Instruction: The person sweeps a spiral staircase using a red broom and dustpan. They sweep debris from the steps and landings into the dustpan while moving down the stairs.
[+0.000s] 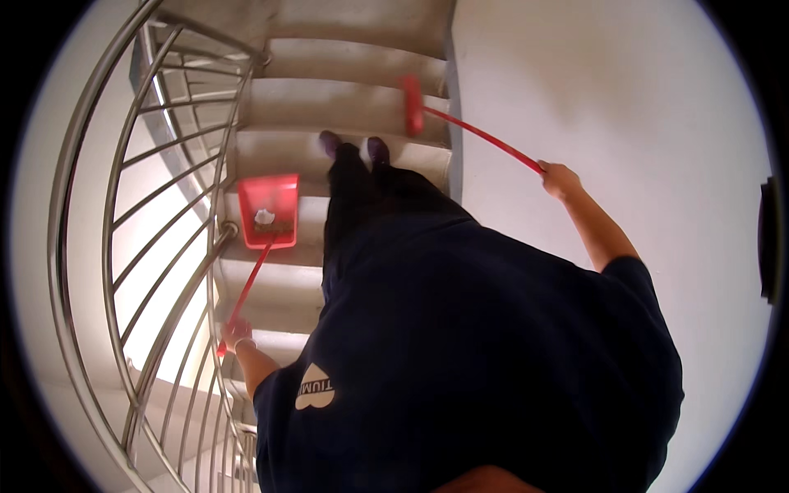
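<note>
My left hand is closed around the red handle of a long-handled dustpan. The red pan is at the left side of the stairs near the railing. Inside it are a crumpled white piece and some brownish debris. Out to the right, my right hand grips the red stick of a broom. The broom's red head, blurred, is over a step near the wall side. Its bristles cannot be made out.
A metal railing with round bars runs along the left of the concrete stairs. A pale wall with a grey skirting borders the right. My dark shoes stand on a step. A dark object is at the far right.
</note>
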### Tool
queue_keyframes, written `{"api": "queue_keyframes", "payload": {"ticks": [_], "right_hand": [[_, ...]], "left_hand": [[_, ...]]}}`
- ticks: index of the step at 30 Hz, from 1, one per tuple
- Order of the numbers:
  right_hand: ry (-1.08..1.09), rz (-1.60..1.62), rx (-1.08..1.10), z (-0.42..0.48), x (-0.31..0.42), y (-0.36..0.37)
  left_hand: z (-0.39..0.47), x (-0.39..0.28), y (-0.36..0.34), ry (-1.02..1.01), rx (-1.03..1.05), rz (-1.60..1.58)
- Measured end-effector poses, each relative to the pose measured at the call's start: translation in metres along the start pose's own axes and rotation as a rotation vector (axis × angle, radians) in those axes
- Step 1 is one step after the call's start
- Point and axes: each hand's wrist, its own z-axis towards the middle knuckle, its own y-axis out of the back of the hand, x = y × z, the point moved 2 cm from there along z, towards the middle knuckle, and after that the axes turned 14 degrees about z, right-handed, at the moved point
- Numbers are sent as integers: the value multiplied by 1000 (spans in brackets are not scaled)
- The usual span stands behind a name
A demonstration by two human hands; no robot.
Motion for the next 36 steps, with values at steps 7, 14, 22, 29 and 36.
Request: {"api": "queue_keyframes", "payload": {"ticks": [7, 14, 22, 29, 36], "right_hand": [[129, 631, 35, -14, 23, -58], [385, 860, 233, 55, 246, -83], [600, 289, -69, 122, 312, -99], [309, 103, 14, 30, 161, 6], [30, 5, 48, -75, 107, 68]], "left_hand": [[-7, -5, 0, 5, -72, -49], [-33, -20, -6, -34, -72, -24], [-41, -28, -7, -33, -29, -94], [-46, -22, 11, -18, -2, -141], [-61, -41, 10, -49, 80, -107]]}}
